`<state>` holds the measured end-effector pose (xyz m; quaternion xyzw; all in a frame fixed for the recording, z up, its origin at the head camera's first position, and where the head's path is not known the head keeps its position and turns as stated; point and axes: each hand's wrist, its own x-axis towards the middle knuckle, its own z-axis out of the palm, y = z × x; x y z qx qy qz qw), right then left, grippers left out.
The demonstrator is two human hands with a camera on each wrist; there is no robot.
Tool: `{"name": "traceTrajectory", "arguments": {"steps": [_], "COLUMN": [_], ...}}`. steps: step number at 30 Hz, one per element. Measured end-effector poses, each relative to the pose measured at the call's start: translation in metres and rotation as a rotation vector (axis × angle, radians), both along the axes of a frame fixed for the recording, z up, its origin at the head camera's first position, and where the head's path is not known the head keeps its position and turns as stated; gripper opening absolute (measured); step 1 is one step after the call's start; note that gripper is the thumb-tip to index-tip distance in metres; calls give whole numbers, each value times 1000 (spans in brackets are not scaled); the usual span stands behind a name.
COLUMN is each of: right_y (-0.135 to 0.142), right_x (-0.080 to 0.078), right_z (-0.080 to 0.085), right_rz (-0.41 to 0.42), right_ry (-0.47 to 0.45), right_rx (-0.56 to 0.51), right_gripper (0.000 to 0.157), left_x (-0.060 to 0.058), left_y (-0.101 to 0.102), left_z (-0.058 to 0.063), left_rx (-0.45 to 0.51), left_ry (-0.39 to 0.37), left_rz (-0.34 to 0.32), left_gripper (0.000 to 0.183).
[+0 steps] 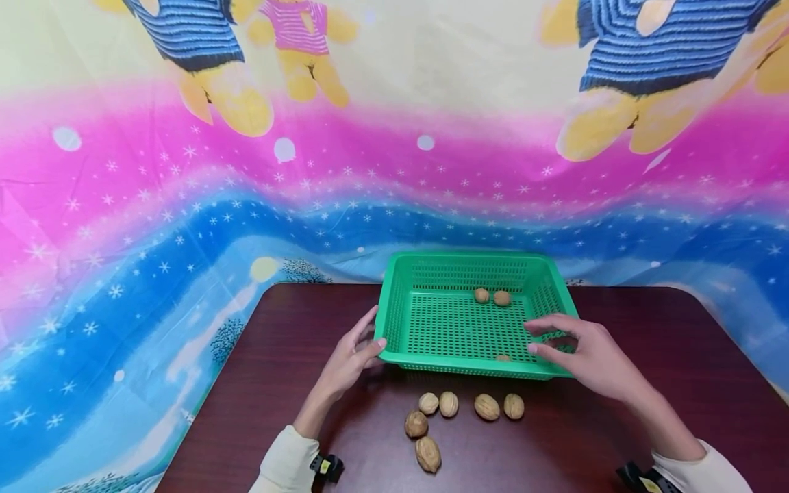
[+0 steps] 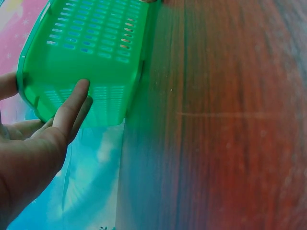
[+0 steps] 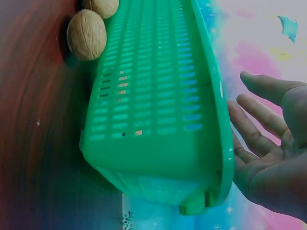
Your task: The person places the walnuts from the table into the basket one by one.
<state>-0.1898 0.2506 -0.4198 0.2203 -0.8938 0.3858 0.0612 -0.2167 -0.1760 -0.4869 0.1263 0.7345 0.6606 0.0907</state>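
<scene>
A green plastic basket (image 1: 456, 366) with slotted walls stands on the table. At its left front corner my left hand (image 1: 346, 359) holds the rim, thumb on the edge and fingers against the outer wall (image 2: 72, 62). Over the basket's right side hovers my right hand (image 1: 594, 356), thumb and fingers apart with nothing between them. Inside the basket, two walnuts (image 1: 502, 298) lie near the back wall. Another walnut (image 1: 503, 357) is mostly hidden behind the front rim, left of my right thumb.
Several walnuts lie on the dark wooden table (image 1: 296, 329) in front of the basket: a pair (image 1: 487, 407) toward the right and a cluster (image 1: 416, 424) toward the left. A colourful patterned cloth (image 1: 419, 185) hangs behind the table's back edge.
</scene>
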Motion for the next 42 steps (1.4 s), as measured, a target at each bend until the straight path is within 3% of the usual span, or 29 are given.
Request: {"name": "traceTrajectory", "arguments": {"steps": [10,18,26,36,42], "right_y": [-12,-35,-57,-116,-140], "right_x": [36,57,61,65,64], "right_z": [-5,-19,-35,-48,-55], "right_rz": [19,160,279,507,581], "right_ry": [25,84,-4,-69,-84], "right_rx": [-73,-125,-89,-64,-41], "right_gripper": [36,40,32,31,30], "left_x": [0,0,-1,-1,0], "left_y": [1,1,0,0,0], "left_z": [0,0,0,-1,-1], "left_rx": [10,12,9,13,19], "left_ry": [-6,-7,2,1,6], "left_rz": [17,19,2,4,5], "left_gripper": [75,74,75,75,75]}}
